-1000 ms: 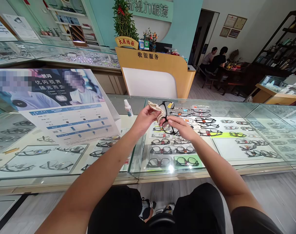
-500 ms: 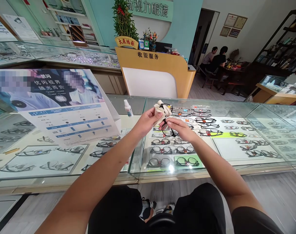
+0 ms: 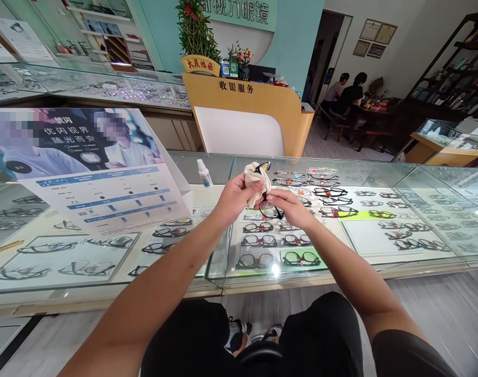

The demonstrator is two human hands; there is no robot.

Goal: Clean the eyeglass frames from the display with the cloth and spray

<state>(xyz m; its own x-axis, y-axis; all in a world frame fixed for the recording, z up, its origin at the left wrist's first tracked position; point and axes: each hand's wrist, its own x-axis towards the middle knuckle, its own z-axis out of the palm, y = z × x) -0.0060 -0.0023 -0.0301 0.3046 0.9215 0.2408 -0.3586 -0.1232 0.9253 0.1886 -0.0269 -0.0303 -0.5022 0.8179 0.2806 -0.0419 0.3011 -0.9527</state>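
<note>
My left hand (image 3: 236, 198) is closed on a cream cloth (image 3: 255, 183), its thumb pressed on the front. The cloth is wrapped around one part of a pair of black-framed eyeglasses (image 3: 271, 210); a dark end of the frame sticks out above the fabric. My right hand (image 3: 292, 208) pinches the glasses near the middle of the frame, just right of the cloth. One lens hangs bare below the right fingers. Both hands are above the glass display counter. A white spray bottle (image 3: 204, 174) stands upright on the counter, left of my left hand.
Several eyeglasses (image 3: 259, 241) lie in rows inside the glass counter (image 3: 223, 285). A large printed card stand (image 3: 105, 183) stands at the left. Beyond is a wooden cashier desk (image 3: 296, 123) with a plant (image 3: 199, 34). Two people (image 3: 351, 97) sit at the back right.
The cloth and left fingers have shifted slightly on the glasses, and the frame end above the cloth has turned a little. The whole view has moved slightly.
</note>
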